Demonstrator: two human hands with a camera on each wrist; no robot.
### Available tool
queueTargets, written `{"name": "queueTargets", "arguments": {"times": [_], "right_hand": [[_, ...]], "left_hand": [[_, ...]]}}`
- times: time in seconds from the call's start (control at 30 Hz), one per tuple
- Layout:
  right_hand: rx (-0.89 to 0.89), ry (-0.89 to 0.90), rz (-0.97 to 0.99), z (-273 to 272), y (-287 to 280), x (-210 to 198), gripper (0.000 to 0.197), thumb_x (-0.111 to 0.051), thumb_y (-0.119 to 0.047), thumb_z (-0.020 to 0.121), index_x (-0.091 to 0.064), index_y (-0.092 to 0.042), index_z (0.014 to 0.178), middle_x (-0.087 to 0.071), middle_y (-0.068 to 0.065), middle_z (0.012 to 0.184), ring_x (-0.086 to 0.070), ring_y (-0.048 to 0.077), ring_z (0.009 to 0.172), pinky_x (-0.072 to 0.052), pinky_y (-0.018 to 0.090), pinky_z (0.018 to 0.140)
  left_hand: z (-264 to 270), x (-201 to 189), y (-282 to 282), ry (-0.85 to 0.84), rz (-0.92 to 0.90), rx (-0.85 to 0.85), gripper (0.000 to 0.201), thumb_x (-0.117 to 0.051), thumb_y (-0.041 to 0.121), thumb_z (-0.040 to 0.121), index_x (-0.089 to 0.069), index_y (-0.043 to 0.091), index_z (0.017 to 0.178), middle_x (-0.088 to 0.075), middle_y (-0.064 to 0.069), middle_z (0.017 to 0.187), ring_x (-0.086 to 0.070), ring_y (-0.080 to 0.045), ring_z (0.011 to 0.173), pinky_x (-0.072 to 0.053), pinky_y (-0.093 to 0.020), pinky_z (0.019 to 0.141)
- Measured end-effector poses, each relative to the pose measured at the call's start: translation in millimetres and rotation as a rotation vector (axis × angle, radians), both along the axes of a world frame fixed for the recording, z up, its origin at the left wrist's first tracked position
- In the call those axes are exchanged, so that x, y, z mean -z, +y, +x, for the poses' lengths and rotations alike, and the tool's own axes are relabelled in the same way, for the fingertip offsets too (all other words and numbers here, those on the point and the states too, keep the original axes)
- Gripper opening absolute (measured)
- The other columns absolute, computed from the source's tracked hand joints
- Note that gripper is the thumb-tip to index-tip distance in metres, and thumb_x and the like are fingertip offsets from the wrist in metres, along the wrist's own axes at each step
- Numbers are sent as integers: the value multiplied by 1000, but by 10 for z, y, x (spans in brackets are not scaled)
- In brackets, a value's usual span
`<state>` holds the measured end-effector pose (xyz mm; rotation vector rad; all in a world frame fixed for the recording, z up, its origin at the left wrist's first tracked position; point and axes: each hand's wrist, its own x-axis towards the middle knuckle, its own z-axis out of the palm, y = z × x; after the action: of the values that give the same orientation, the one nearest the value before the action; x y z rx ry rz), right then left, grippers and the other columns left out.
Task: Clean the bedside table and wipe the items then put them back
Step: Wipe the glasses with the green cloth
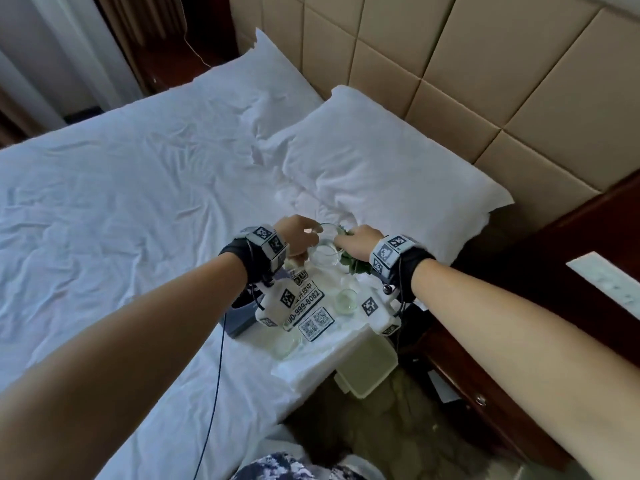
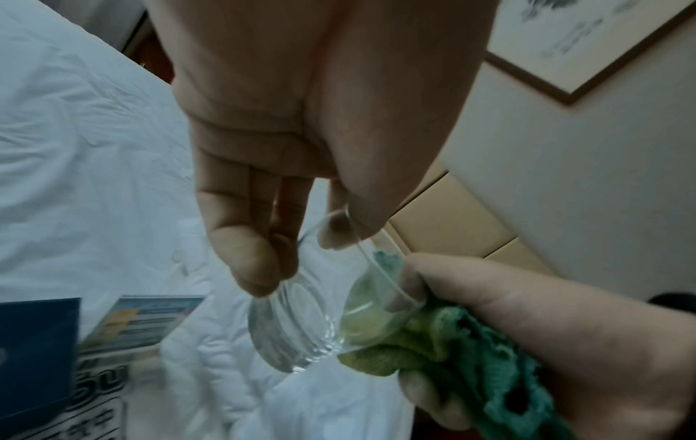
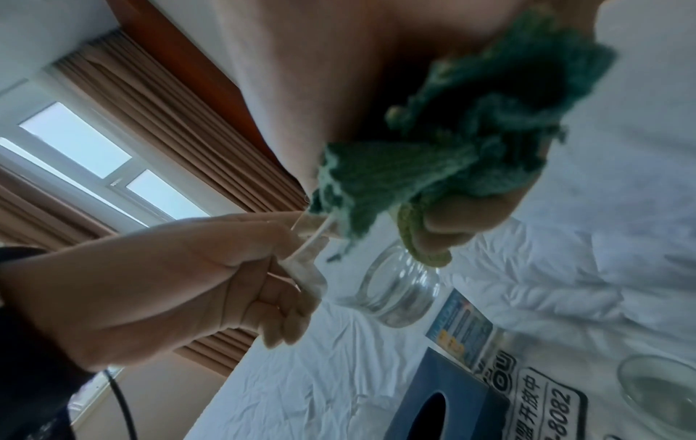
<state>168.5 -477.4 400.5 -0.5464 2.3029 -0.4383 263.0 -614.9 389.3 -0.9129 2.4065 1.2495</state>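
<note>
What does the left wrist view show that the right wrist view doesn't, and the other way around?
Only the left wrist view shows a framed picture on the wall and the padded headboard.

Only the right wrist view shows the window, the curtains and a second glass lying on the bed.

Both show the left hand pinching the rim of a clear glass, the right hand pressing a green cloth against it, the blue box and the white sheet.
</note>
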Motion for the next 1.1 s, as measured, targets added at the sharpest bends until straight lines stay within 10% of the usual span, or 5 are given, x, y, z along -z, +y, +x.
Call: {"name": "queueTargets", "arguments": {"times": [0.17,0.3,0.53,0.87,1.1], "right_hand": [[-10,-13,93,-16,-244,651,62,-57,-65,80,-60,-12,112,-71,8,98,-67,23,75,-55,32,63],[-8,4,130,-67,-334,1077,31,-56,-44,90,-61,-18,105,-68,9,101,-57,20,70,-38,24,54],[10,-55,145,-206,-475,1678,59,-58,-27,93,-38,-15,147,-55,14,134,-58,32,114,-49,35,89],[-173,-95,251,-611,-714,2526,23,-45,-21,99,-52,-17,78,-55,4,73,-51,18,56,-38,24,47],[-229,-139,297,-753,-805,3144,17,-52,-31,99,-52,-18,88,-51,-2,73,-47,13,55,-31,24,46]], "left_hand": [[-24,626,-197,-56,-72,123,35,-50,20,98,-60,26,132,-71,-14,108,-62,-14,54,-54,-21,52],[-69,1124,-287,-51,-120,257,43,-49,27,100,-48,28,143,-69,-7,98,-64,-16,61,-49,-19,52],[-218,1739,-372,-78,-162,233,46,-57,31,94,-52,28,140,-70,-9,114,-68,-25,92,-58,-38,84],[-551,2572,-441,-252,-112,166,37,-52,19,92,-62,23,128,-68,-9,115,-64,-28,92,-55,-35,82],[-702,3079,-425,-395,-125,148,33,-50,20,93,-58,20,125,-66,-12,110,-60,-30,85,-54,-38,78]]}}
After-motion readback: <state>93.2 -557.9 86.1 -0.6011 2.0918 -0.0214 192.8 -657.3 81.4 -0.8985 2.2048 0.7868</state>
